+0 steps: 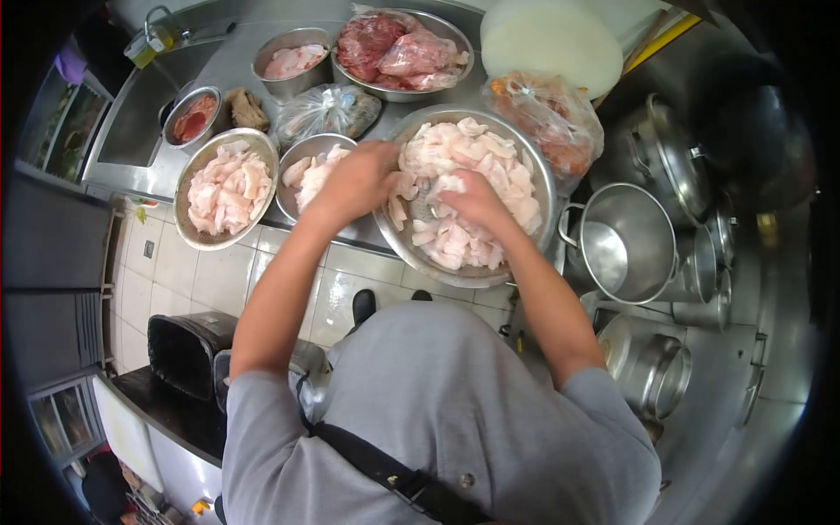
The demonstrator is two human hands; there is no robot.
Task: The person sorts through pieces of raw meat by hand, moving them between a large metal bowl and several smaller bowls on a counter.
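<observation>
- No lettering, label, brand, number or sign can be read.
- Below the large metal bowl [546, 188], the black strap [363, 455] across the person's front carries a small pale mark; it is too small to tell whether it is print.
- Well to the left of the large metal bowl, beside the sink edge, a small colourful patch [142, 210] shows; whether it bears writing cannot be told.
</observation>
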